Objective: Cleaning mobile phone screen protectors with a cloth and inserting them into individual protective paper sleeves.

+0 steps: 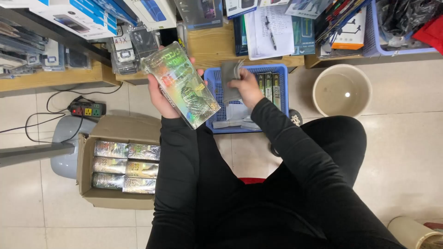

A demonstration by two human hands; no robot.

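My left hand (159,94) holds up a flat, shiny holographic box (181,83), tilted with one end toward the wooden shelf. My right hand (244,85) grips a grey cloth (229,76) over the blue plastic basket (210,83). Three dark green boxes (268,85) stand upright in the basket's right part, and papers lie on its bottom. Both arms wear black sleeves.
An open cardboard carton (92,191) with several matching shiny boxes sits on the tiled floor at my left. A power strip (86,109) with cables lies beyond it, beside a grey stand base (64,143). A beige round bucket (342,90) stands right of the basket. Wooden shelves (217,46) carry packaged goods.
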